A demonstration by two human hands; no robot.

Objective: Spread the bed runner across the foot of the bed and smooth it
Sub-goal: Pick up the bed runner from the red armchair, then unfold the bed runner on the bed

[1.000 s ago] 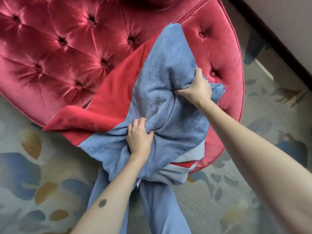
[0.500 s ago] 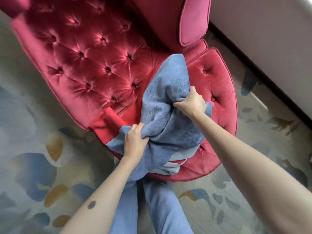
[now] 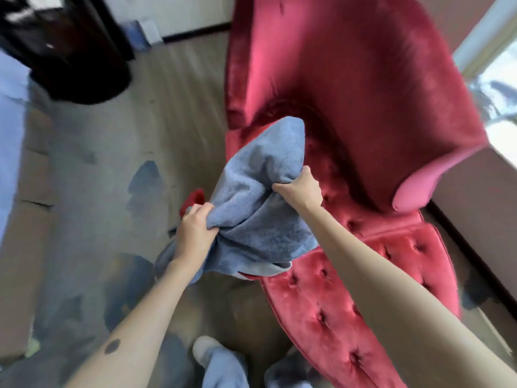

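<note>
The bed runner is a blue cloth with a red band, bunched into a thick bundle and held in the air in front of me. My left hand grips its lower left part, where a bit of the red band sticks out. My right hand clutches the bundle's right side. The runner hangs over the front left edge of a red tufted velvet chaise. A strip of pale blue bed cover shows at the far left edge.
The chaise's tall red back rises at upper right, next to a bright window. Dark furniture stands at upper left. Patterned carpet covers the floor between. My legs and a white shoe are at the bottom.
The runner has come up off the chaise seat, gathered tighter between both hands. The view has swung left and up, bringing the chaise back, the floor and the bed edge into sight.
</note>
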